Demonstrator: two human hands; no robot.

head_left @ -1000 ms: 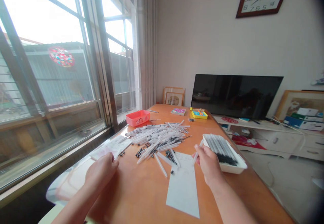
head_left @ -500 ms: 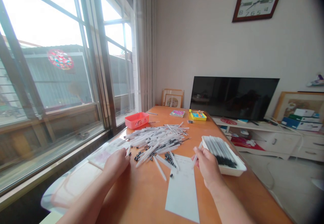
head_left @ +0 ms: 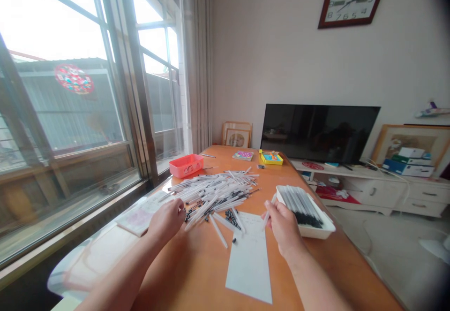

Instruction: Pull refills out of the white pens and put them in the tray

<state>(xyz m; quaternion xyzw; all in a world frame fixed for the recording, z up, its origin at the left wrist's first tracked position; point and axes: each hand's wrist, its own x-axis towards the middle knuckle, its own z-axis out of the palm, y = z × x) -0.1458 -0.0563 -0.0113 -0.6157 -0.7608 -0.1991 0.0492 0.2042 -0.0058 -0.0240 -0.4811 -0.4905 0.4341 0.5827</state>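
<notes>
My right hand [head_left: 284,224] pinches a whitish translucent pen barrel [head_left: 267,213], held slanted above the top of a sheet of paper [head_left: 249,269]. Just right of that hand stands a white tray [head_left: 328,231] with a row of clear pens with black ends [head_left: 300,205]. At the left edge of a loose pile of pen parts [head_left: 214,189], my left hand [head_left: 166,219] has its fingers curled together; what they hold, if anything, is hidden. Several small black caps [head_left: 231,217] and white barrels lie at the near side of the pile.
A red plastic basket [head_left: 186,166] sits behind the pile on the left. Farther back are a colourful booklet [head_left: 243,155] and a yellow box [head_left: 271,158]. Papers [head_left: 135,217] lie along the window side. Beyond the table is a television [head_left: 318,132] on a white cabinet.
The view has shifted slightly. My left hand has turned, and the small white piece seen at its fingertips earlier is now out of sight. My right hand keeps the barrel.
</notes>
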